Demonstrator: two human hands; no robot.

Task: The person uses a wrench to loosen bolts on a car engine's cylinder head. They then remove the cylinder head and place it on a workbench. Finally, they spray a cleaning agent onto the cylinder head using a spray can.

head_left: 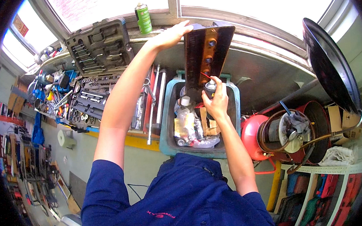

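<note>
My left hand (174,33) grips the upper left edge of a long dark part (193,55), keeping it tilted up above the bin. A brown strip with several round holes runs down the part's face; what lies behind it is hidden. My right hand (217,102) is closed around a spray can (210,87) with a thin red straw, which points at the lower part of the brown strip. Directly below stands a teal bin (164,133) holding bottles, cans, cardboard and clear plastic. Fingers partly cover the spray can, and whether any spray comes out cannot be seen.
A green spray can (143,19) stands on the windowsill. Left of the bin are an open socket-set case (101,47), wrenches and a long bar (154,102). To the right are a red tank (253,137), a coiled hose (266,138) and a large black disc (330,56).
</note>
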